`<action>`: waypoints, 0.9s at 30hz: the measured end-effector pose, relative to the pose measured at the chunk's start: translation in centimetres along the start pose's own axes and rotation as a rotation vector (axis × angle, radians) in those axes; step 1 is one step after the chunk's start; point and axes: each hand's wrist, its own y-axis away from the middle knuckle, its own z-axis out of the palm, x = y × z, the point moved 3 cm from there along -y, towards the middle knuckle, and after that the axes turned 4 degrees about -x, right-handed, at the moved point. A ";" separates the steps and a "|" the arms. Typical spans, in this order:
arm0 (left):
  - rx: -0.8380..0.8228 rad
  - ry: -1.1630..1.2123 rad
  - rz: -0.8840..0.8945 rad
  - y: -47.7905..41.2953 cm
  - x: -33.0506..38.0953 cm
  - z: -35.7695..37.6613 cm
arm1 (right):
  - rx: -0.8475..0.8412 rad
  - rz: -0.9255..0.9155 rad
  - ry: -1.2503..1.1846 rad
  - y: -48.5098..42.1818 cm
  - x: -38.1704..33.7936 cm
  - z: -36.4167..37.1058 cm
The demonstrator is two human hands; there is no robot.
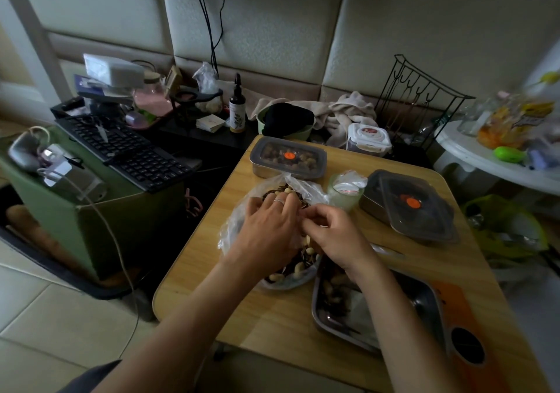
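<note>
- The left hand lies palm down over the open mouth of a clear plastic bag. Its grip is spread, with the fingers fanned and resting on the contents. A ring shows on one finger.
- The right hand sits just beside it, touching the left hand's edge. Its fingers are curled and the tips are drawn together over the bag. I cannot tell whether that grip pinches anything, because the fingertips hide it.
- The bag holds peanuts in the shell mixed with dark seeds. It lies on the wooden surface, toward its left half, under both hands.
- A steel tray with more peanuts and dark bits sits just right of the bag, under the right forearm.
- Behind the bag stands a lidded steel box with an orange spot on its lid. To the right is a second steel box, its lid lying askew.
- Between the two boxes stands a small pale-green cup stuffed with small zip bags.
- Off the surface to the left, a black keyboard rests on a green case.
</note>
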 end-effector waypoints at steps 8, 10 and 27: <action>-0.013 0.121 -0.049 0.0 -0.2 0.1 | 0.063 -0.025 0.128 -0.3 0.4 -0.8; -0.023 0.151 -0.065 -0.1 -0.5 0.1 | 0.057 -0.056 0.144 -0.3 0.5 -0.8; 0.020 0.224 -0.086 0.1 -1.4 0.0 | -0.235 -0.184 0.114 1.2 -1.7 -0.3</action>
